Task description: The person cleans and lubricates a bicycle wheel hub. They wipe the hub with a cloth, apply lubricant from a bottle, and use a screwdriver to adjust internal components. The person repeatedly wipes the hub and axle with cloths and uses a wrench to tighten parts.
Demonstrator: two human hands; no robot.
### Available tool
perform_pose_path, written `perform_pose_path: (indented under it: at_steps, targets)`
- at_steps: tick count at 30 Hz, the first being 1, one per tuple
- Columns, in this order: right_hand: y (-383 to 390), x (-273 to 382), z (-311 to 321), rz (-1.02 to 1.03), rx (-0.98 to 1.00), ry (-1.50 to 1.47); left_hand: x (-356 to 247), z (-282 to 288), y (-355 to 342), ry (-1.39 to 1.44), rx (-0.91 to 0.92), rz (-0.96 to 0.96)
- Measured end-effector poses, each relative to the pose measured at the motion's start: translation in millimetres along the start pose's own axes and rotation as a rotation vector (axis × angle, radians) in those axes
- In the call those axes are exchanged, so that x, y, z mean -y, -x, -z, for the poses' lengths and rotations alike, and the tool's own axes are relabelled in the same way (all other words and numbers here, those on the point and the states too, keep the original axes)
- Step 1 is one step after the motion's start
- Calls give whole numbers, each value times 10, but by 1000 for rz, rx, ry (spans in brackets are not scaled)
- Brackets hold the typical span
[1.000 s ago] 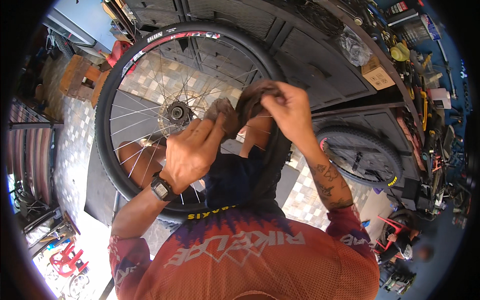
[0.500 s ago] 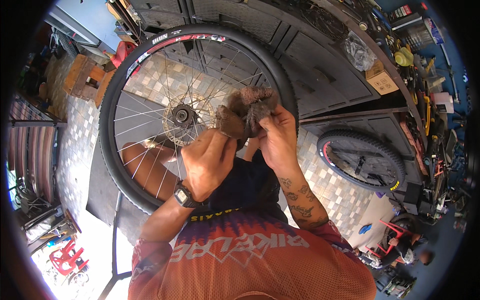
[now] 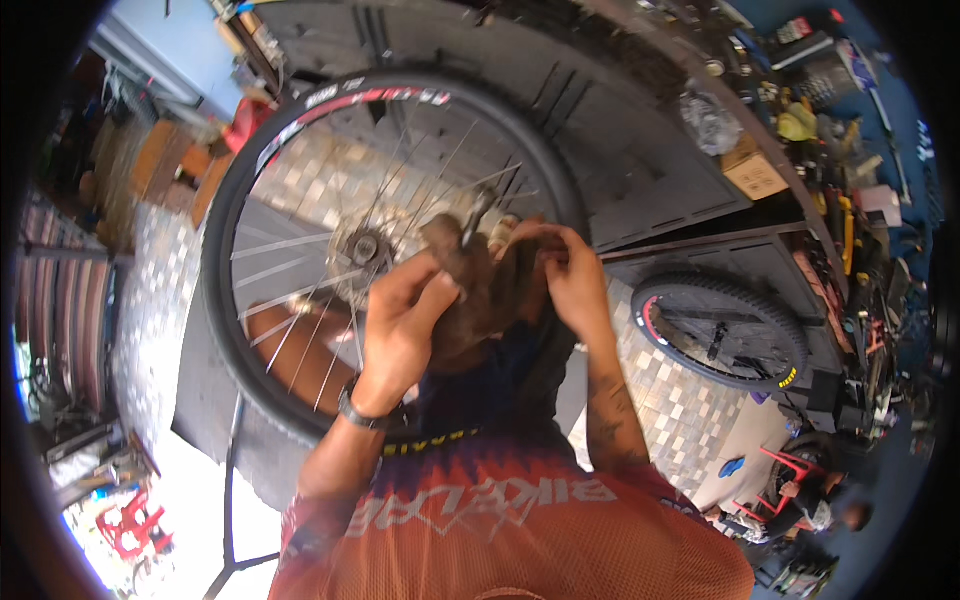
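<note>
Both forearms rise from the lower edge and meet at the middle of the view. The left hand [image 3: 405,320] is raised with its back to the camera, fingers curled inward in a closed grip, a dark band at the wrist. The right hand [image 3: 572,285], just beside it, pinches with bent fingers; its forearm bears dark markings.

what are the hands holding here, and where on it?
Both hands, left hand and right hand, grip a bunched brown rag from opposite sides, wrapped around a thin dark rod in front of the wheel.
</note>
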State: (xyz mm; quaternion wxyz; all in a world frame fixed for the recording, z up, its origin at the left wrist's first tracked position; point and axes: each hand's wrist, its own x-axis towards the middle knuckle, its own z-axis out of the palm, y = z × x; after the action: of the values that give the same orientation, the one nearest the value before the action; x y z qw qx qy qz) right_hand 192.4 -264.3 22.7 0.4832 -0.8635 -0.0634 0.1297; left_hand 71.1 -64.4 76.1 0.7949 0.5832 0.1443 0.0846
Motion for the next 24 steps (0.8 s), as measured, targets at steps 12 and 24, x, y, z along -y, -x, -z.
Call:
perform_pose_path:
  at_steps: [12,24]
  targets:
    - [665,420,1006,418,-415,-1216,-845,-1211,-447,-694,549,-400]
    - [1224,-392,1489,231,-1012,-638,-854,-2541,-1240,-936,674,-1350]
